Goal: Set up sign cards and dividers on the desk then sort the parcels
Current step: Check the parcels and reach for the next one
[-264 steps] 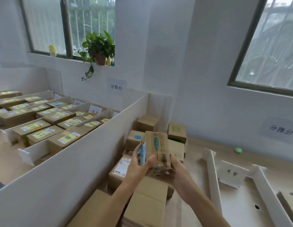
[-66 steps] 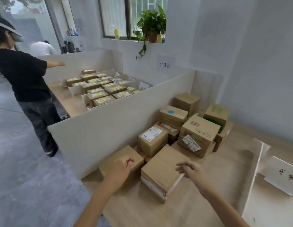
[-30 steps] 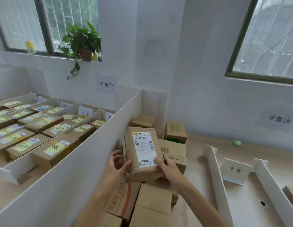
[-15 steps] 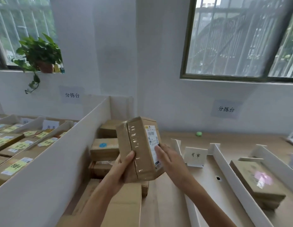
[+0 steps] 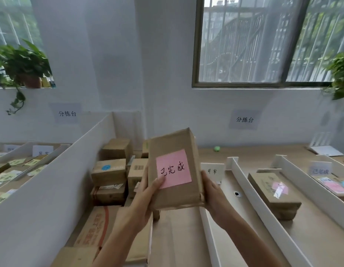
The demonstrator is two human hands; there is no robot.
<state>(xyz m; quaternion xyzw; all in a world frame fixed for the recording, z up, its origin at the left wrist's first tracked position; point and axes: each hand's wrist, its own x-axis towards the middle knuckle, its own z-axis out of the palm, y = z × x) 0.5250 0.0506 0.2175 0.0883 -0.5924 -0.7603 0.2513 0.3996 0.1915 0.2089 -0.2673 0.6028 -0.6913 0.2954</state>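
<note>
Holding parcel (image 5: 175,170) upright above the table (image 5: 254,153), just right of the pile (image 5: 109,170). Clamped from both sides: left hand (image 5: 148,191) wrapped round the left edge with thumb on the pink note (image 5: 173,171), right hand (image 5: 211,191) cupping the lower right edge. Reads 已完成 on the note.

Probably at the sort step: matching note to card. Seems to match the far card (image 5: 320,169), though blurred there; not the near card (image 5: 212,171), marked 异常.

To do it well:
- Keep both hands on while carrying right.
- Lift clear over the first divider (image 5: 244,182) and the second divider (image 5: 302,176); thin, likely easy to knock.
- Check the box (image 5: 273,191) in the middle lane first: pink note there too, text unreadable, so cannot tell which lane is right from here.
- Lay flat, note face up, in front of the card, not on it.
- Avoid stacking crooked on flat parcels (image 5: 333,185) already by the far card.
- Let go only once resting on the table.
</note>
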